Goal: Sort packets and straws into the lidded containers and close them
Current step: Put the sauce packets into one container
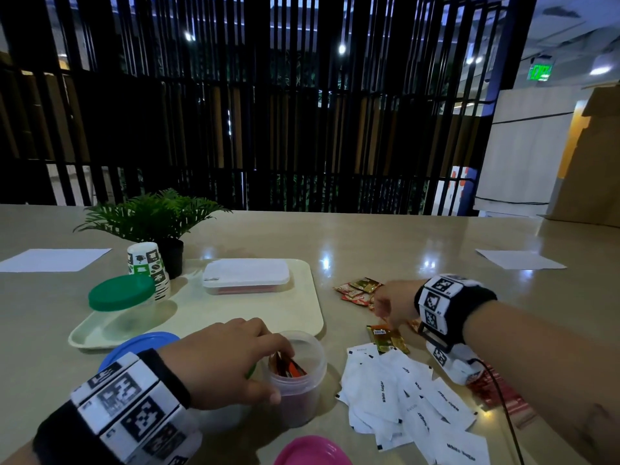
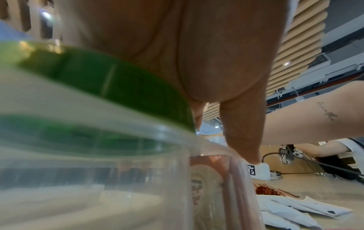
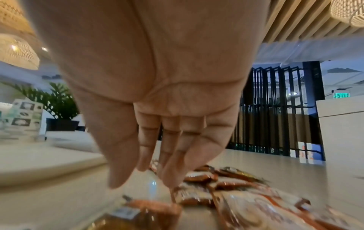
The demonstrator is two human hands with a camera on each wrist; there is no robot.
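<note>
Packets, red and orange, stand inside the clear round container (image 1: 297, 380) under my left hand (image 1: 221, 360), whose thumb and fingers curl round its open rim. Pink lid (image 1: 310, 451) nearest me; blue lid (image 1: 141, 345) just behind that wrist. White sugar packets (image 1: 406, 397) lie between my hands. My right hand (image 1: 392, 305), fingers loose and downward, touches the red coffee packets (image 1: 357, 288) on the table. Beyond my left hand, on the tray (image 1: 302, 313): green-lidded jar (image 1: 122, 297), contents unclear; closed rectangular box (image 1: 246, 276) with something red inside.
</note>
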